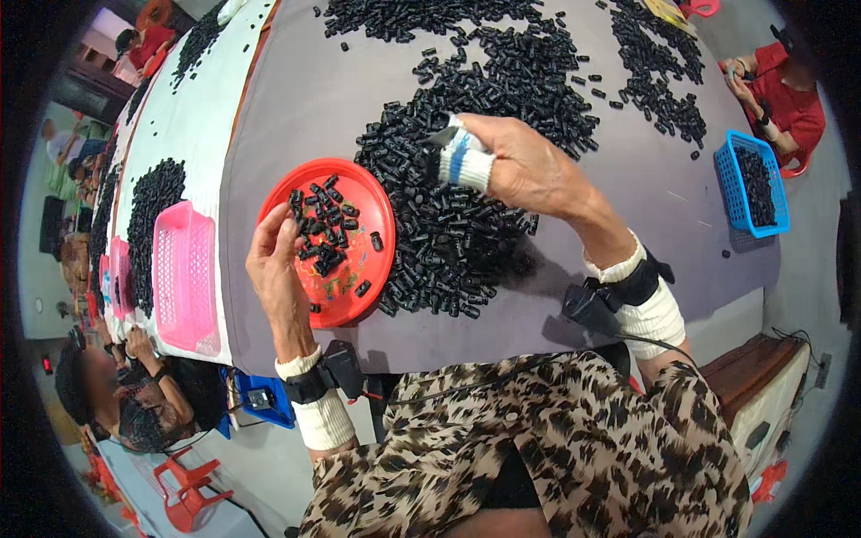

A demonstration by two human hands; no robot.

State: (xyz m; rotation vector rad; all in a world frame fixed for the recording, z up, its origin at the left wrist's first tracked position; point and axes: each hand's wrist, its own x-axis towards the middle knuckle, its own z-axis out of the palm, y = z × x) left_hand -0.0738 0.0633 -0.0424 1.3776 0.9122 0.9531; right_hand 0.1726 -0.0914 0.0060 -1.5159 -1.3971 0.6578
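Note:
My left hand (pixel 276 260) hovers over the left rim of a red plate (pixel 381 269), its thumb and fingers drawn together. Whatever is between those fingertips is hidden. Several small black cylindrical pieces (pixel 325 224) lie scattered in the plate. My right hand (pixel 534 170) is closed above a large heap of the same black pieces (pixel 439 242). A white finger wrap with a blue stripe (pixel 465 157) covers some of its fingers. A dark pointed thing (pixel 439 137) sticks out at its fingertips; its kind is unclear.
More black pieces (pixel 659 90) are spread at the far right. A blue basket (pixel 731 184) holding black pieces stands near a person in red (pixel 794 108). Left of me, a pink basket (pixel 186 278) sits on a white-covered table (pixel 193 134), with another person (pixel 134 386) seated there.

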